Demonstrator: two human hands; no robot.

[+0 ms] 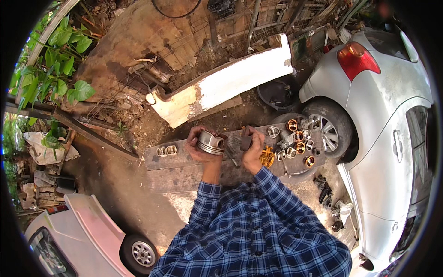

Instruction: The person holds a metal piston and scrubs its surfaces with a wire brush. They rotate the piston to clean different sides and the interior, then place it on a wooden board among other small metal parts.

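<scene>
An engine piston [211,142] with ring grooves and a pin hole rests in my left hand [196,147], whose fingers wrap its side. In my right hand [254,150] is a small dark brown block [246,138], perhaps sandpaper or an abrasive pad, held apart from the piston. Both hands are above a worn wooden bench [180,173]. Between them on the planks lies a thin rod-like tool [232,155]. Just right of my right hand is a heap of orange-yellow strips [267,157]. Two small pistons [166,150] stand at the bench's left end.
Several pistons [290,151] and metal parts crowd the bench's right side, by a silver car [373,104]. Beyond the bench lie a white-painted panel [242,79] and a black basin [278,91]. A pinkish-white car [90,235] stands at lower left. Loose parts [324,192] lie on the ground.
</scene>
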